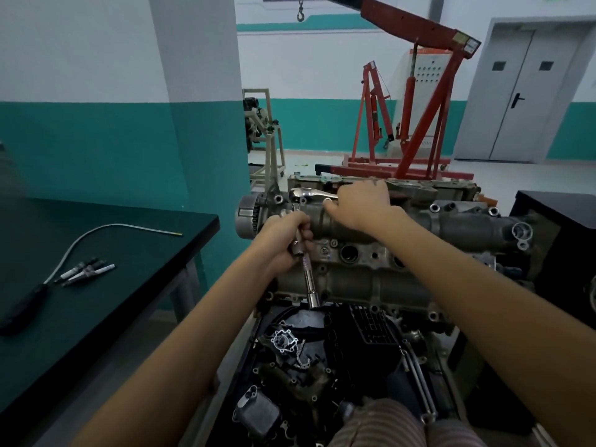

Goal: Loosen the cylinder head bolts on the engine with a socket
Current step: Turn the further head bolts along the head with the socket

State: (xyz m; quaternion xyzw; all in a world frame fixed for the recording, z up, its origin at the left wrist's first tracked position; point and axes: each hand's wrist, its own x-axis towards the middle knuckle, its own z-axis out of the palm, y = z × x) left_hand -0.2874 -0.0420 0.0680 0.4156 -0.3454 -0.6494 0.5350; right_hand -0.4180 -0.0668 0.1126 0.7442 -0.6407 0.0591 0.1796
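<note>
Gripping: our left hand [283, 235] curls round the extension bar [304, 262], right hand [362, 201] clasps the ratchet handle [311, 193]; rigid steel, likely slick, best held at the handle's end.

Grey metal engine [371, 279], shiny silver wrench [311, 193], red hoist [419, 130], teal and white wall [80, 124], dark green table [96, 301], striped trousers [387, 427]

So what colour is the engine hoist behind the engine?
Red, seen in the head view: engine hoist.
</note>
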